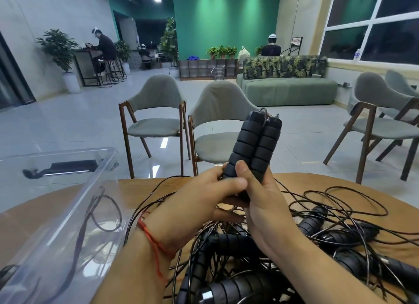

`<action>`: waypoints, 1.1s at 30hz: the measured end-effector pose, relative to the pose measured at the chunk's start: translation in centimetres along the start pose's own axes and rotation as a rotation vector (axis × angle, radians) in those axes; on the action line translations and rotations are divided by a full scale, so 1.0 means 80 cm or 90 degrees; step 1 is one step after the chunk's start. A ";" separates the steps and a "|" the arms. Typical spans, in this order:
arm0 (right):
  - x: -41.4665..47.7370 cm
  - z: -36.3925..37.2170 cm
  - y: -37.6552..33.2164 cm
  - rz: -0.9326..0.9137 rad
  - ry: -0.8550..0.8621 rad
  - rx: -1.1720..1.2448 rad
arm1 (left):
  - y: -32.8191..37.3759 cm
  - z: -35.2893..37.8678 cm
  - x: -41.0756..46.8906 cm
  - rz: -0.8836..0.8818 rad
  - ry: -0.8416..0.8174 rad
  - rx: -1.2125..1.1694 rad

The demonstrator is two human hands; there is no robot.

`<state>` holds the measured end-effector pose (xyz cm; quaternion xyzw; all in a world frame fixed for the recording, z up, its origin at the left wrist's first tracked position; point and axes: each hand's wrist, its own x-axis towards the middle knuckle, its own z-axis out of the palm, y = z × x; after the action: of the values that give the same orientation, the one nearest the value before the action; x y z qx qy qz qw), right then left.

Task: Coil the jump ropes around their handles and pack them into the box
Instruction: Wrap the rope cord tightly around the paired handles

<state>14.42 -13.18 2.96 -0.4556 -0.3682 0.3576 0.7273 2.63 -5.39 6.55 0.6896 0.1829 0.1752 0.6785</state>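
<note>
Two black ribbed jump rope handles (254, 142) stand upright side by side above the table, held together at their lower ends. My right hand (265, 204) grips them from the right with the thumb across the front. My left hand (204, 195) wraps their base from the left. Thin black cord trails down from them into a tangled pile of jump ropes (283, 258) with several more black handles on the wooden table (351, 183). A clear plastic box (68, 213) sits at the left with some black cord showing through its wall.
Grey upholstered chairs (217, 122) with wooden legs stand just beyond the table's far edge, more at the right. People sit far back in the room. A green sofa (288, 90) is behind the chairs.
</note>
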 end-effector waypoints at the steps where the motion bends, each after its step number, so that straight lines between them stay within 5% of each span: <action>1: -0.003 0.004 -0.004 -0.007 -0.004 -0.013 | 0.000 0.003 0.001 -0.007 0.007 -0.030; 12: -0.008 -0.001 -0.007 0.045 -0.051 -0.238 | 0.000 -0.014 -0.005 0.041 0.065 0.067; 17: -0.001 -0.022 -0.036 -0.149 0.156 -0.375 | 0.003 -0.034 -0.011 0.000 0.119 0.104; 21: 0.019 -0.056 -0.061 -0.353 -0.060 -0.949 | 0.006 -0.035 -0.015 -0.027 0.078 0.100; 24: 0.030 -0.065 -0.060 -0.393 -0.110 -1.131 | 0.010 -0.035 -0.020 -0.056 0.031 0.127; 28: 0.028 -0.068 -0.052 -0.397 -0.123 -1.107 | 0.025 -0.032 -0.028 -0.051 -0.010 0.398; 33: 0.016 -0.057 -0.050 -0.254 -0.130 -1.141 | 0.025 -0.012 -0.027 0.044 0.127 0.810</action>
<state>19.68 -15.23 5.52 -0.7427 -0.6413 -0.1546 0.1147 0.30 -5.62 8.61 0.9430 0.2911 0.1177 0.1106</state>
